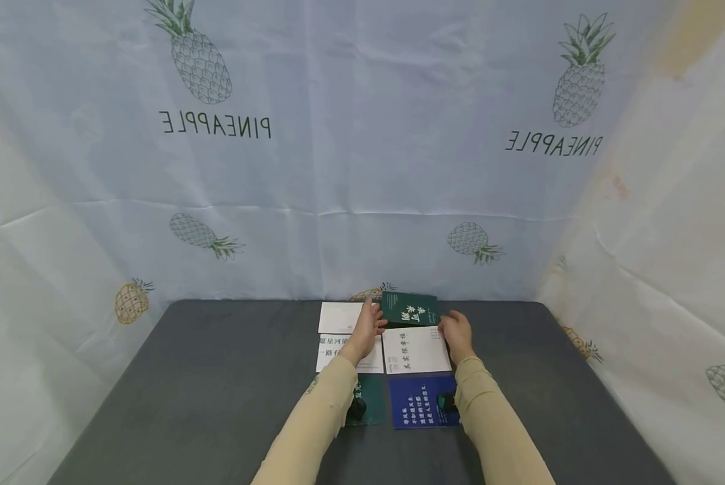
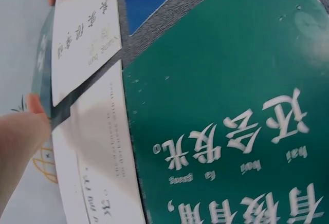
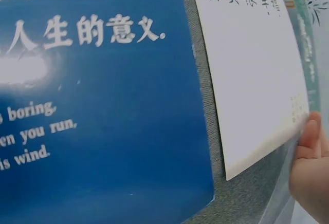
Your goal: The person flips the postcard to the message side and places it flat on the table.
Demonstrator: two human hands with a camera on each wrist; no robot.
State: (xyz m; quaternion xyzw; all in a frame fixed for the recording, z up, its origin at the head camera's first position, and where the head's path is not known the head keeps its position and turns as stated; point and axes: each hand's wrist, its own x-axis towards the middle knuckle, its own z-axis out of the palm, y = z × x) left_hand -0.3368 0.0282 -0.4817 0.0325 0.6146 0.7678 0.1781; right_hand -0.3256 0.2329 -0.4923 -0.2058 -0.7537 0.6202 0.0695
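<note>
Below centre, left hand (image 1: 365, 329), fingers apart, and right hand (image 1: 457, 335), grip unclear, flank the upper green card (image 1: 408, 309), likely steadying it.

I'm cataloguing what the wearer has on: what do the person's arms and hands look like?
The left sleeve and right sleeve are long, pale cream-yellow and creased near the cuffs. Small dark devices show at the left wrist and right wrist. The left hand and right hand wear no gloves.
</note>
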